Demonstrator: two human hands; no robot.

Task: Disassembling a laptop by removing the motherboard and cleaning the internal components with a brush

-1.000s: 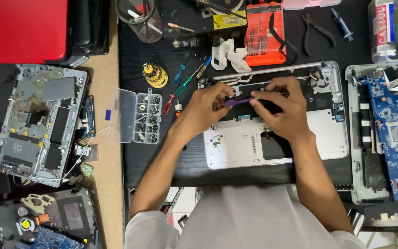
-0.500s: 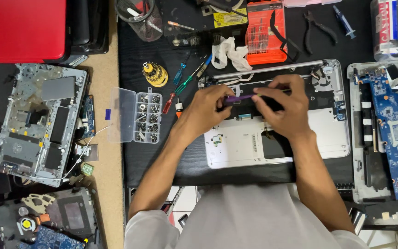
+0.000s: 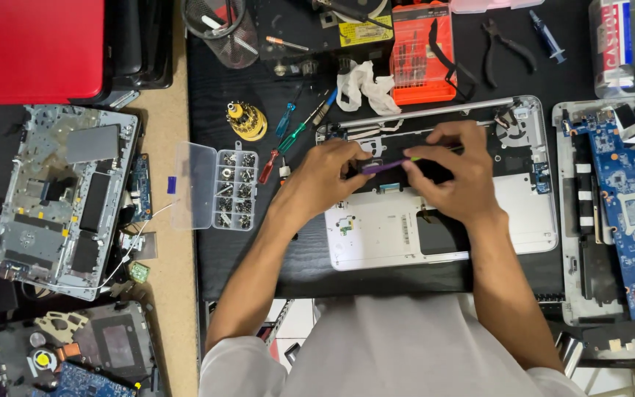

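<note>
Both hands meet over the open white laptop base shell (image 3: 442, 228), which lies on the black mat covering the tabletop (image 3: 259, 257). The left hand (image 3: 328, 173) is closed in a pinch on the near end of a slim purple-handled tool (image 3: 385, 166), and the right hand (image 3: 453, 176) is curled around its far end, where a yellow-green stretch of the shaft shows between the fingers. The tool lies almost level, just above the dark keyboard recess near the shell's hinge edge.

Compared with a second ago, the hands sit slightly lower and closer together, and the tool has tipped from a faint slant to nearly flat; the shell itself has not shifted. By my reading, that small settling suggests fine work at one spot in the recess rather than a change of place, though what the tip touches is hidden under the right hand.

Around them nothing has moved: the clear plastic compartment box of screws (image 3: 233, 190) with its lid open lies left of the shell, the yellow bit-holder puck (image 3: 246, 121) behind it, and an orange screwdriver-bit case (image 3: 422, 51) further back. A blue circuit board (image 3: 633, 198) rests to the right.
</note>
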